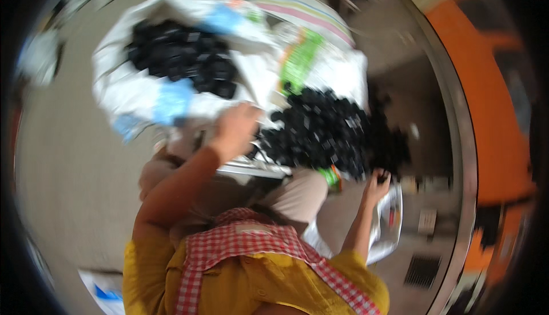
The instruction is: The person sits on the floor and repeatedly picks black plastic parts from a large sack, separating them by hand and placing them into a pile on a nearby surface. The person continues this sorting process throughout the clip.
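My left hand [238, 130] is blurred, its fingers bent at the near edge of an open white woven sack [141, 96]. Whether it grips anything cannot be made out. Inside that sack lie larger black parts [184, 53], apparently plastic. To the right, a heap of small black parts [321, 126] spreads over white sacking with a green and orange print [302, 57]. At the heap's near right edge is my right hand [378, 188], fingers curled around what looks like a small black part [381, 179].
A white bin [399, 216] stands below my right hand. An orange machine or frame [493, 122] runs along the right, behind a curved-looking metal edge [465, 152]. A black floor grate [422, 271] lies at lower right. Pale sacks [40, 57] stand at far left.
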Demonstrator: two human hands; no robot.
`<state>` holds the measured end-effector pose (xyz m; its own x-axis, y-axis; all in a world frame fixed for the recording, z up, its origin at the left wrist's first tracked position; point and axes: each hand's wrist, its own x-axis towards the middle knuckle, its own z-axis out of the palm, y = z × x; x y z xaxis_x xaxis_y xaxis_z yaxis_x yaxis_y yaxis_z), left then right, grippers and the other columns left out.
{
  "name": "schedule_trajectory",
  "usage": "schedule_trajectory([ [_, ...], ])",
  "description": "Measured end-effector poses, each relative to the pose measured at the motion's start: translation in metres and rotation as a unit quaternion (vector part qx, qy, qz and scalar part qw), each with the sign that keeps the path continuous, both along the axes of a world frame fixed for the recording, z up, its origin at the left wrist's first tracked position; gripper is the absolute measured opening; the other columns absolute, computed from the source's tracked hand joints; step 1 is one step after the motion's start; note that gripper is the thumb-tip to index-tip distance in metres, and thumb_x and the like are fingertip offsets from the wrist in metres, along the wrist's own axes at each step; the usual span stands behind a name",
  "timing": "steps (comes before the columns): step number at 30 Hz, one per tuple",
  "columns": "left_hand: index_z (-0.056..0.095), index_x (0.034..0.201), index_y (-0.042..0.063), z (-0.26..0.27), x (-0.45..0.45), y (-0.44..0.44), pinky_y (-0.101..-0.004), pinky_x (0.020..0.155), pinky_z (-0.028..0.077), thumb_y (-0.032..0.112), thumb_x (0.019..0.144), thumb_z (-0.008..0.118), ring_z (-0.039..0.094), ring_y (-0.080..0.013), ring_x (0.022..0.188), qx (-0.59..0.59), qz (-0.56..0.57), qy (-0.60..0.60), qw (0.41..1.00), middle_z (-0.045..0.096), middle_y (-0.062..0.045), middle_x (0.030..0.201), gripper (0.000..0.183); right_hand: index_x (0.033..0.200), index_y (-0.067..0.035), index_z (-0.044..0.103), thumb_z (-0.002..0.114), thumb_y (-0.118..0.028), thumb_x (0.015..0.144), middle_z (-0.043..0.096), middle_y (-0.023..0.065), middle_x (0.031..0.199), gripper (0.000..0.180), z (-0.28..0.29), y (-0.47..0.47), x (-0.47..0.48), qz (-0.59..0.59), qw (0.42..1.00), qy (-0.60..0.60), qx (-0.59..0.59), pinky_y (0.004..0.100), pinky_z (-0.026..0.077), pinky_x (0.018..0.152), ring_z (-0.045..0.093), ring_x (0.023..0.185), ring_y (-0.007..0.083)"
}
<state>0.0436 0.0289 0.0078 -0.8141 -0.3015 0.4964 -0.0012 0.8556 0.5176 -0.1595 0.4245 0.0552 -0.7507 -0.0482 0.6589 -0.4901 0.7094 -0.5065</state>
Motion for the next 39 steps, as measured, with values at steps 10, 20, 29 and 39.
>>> schedule_trajectory([
  [10, 0.058, 0.11, 0.0, -0.002, 0.003, 0.007, -0.0388, 0.09, 0.044, -0.01, 0.057, 0.062, 0.054, -0.0369, 0.102, 0.023, -0.111, 0.025, 0.993, 0.057, -0.017, 0.108, 0.054, 0.104, -0.008, 0.058, 0.064, -0.04, 0.08, 0.065, 0.0163, 0.085, 0.041, 0.076, 0.162, 0.044, -0.401, 0.887, -0.099, 0.206, 0.0437, 0.048, 0.076, 0.063, 0.084, 0.0333],
  [20, 0.046, 0.126, 0.001, 0.024, 0.015, -0.059, -0.0435, 0.091, 0.043, -0.006, 0.067, 0.061, 0.046, -0.0415, 0.103, 0.053, 0.158, -0.065, 0.984, 0.046, -0.023, 0.111, 0.061, 0.116, -0.003, 0.059, 0.064, -0.018, 0.087, 0.064, 0.0083, 0.102, 0.034, 0.025, 0.042, -0.005, 0.088, 0.987, -0.131, -0.032, 0.0292, 0.047, 0.079, 0.06, 0.088, 0.0168],
  [29, 0.051, 0.125, 0.008, -0.028, 0.001, -0.115, -0.043, 0.08, 0.043, -0.002, 0.063, 0.063, 0.049, -0.0355, 0.092, -0.125, 0.128, -0.056, 0.982, 0.049, -0.015, 0.097, 0.064, 0.139, -0.006, 0.029, 0.072, -0.032, 0.081, 0.046, 0.0148, 0.132, 0.077, -0.109, -0.35, 0.095, 0.175, 0.649, -0.699, -0.245, 0.0413, 0.045, 0.09, 0.053, 0.111, 0.0305],
  [39, 0.06, 0.107, 0.013, -0.065, -0.023, -0.254, -0.0365, 0.081, 0.049, 0.008, 0.08, 0.056, 0.05, -0.0312, 0.1, -0.26, 0.258, -0.235, 0.9, 0.049, -0.012, 0.108, 0.028, 0.122, -0.002, 0.044, 0.054, 0.001, 0.08, 0.054, 0.0085, 0.104, 0.044, 0.018, -0.408, 0.062, 0.443, 0.591, -0.545, -0.397, 0.0311, 0.048, 0.078, 0.055, 0.089, 0.0172],
])
